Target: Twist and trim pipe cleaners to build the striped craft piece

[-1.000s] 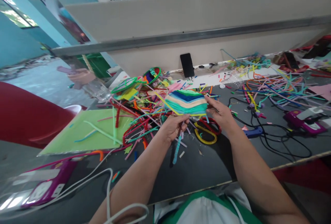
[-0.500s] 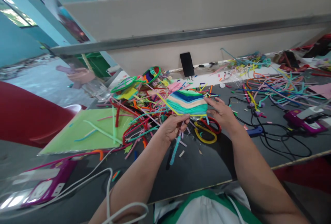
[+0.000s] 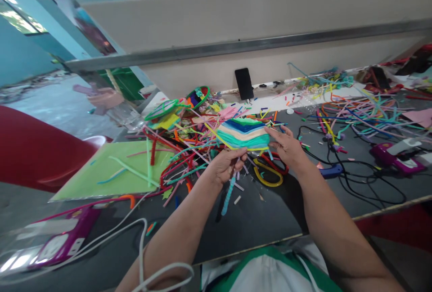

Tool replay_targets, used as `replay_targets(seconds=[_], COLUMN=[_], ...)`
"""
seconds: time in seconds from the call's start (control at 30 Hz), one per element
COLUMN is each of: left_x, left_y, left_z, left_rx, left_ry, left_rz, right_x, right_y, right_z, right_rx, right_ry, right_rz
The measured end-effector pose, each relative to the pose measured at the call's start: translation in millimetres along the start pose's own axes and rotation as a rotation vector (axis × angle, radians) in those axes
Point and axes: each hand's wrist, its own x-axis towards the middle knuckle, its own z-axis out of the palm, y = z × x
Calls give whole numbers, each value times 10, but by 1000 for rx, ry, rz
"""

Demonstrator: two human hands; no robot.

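Observation:
A striped pipe-cleaner panel (image 3: pixel 243 133) in green, blue, cream and teal, edged with yellow, is held up above the table. My left hand (image 3: pixel 227 166) pinches its lower edge. A twisted light-blue pipe-cleaner stick (image 3: pixel 228 196) hangs below those fingers; whether it joins the panel is hidden. At the panel's right edge, my right hand (image 3: pixel 286 144) holds on with its thumb and fingertips, the index finger lying along the stripes. Just below the panel, scissors with yellow and red handles (image 3: pixel 270 180) lie on the table, partly covered.
Loose pipe cleaners (image 3: pixel 184 159) pile up behind and left of my hands, beside a green sheet (image 3: pixel 84 170). A phone (image 3: pixel 243 83) leans at the back. Purple power strips (image 3: pixel 398 159) and black cables (image 3: pixel 354 184) lie right. A blue-handled tool (image 3: pixel 330 172) sits nearby.
My right fingertips have shifted slightly left onto the panel's stripes. The panel has moved very little, and my left hand keeps its hold.

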Motion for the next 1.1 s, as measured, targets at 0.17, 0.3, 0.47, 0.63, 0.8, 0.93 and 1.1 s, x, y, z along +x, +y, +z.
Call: replay_targets(seconds=[0.17,0.3,0.47,0.63,0.8,0.93,1.1], left_x=[16,11,6,28,68,89,99], left_y=[-8,-7,-10,-19,-47,-95,-153], left_z=[-18,-20,-2,-24,-41,-8,17], left_rx=[8,23,26,8,35,46,57], left_ry=[7,18,29,30,100,137,111], left_rz=[21,28,27,57,219,318,369], right_x=[5,5,7,16,11,20,48], right_y=[24,22,-14,-73,-161,-243,-309], right_z=[-8,-36,-16,48,87,125,156], right_rx=[35,29,32,354,458,412,530], right_ry=[-69,-110,-62,40,170,86,85], right_rz=[38,57,78,218,452,493,611])
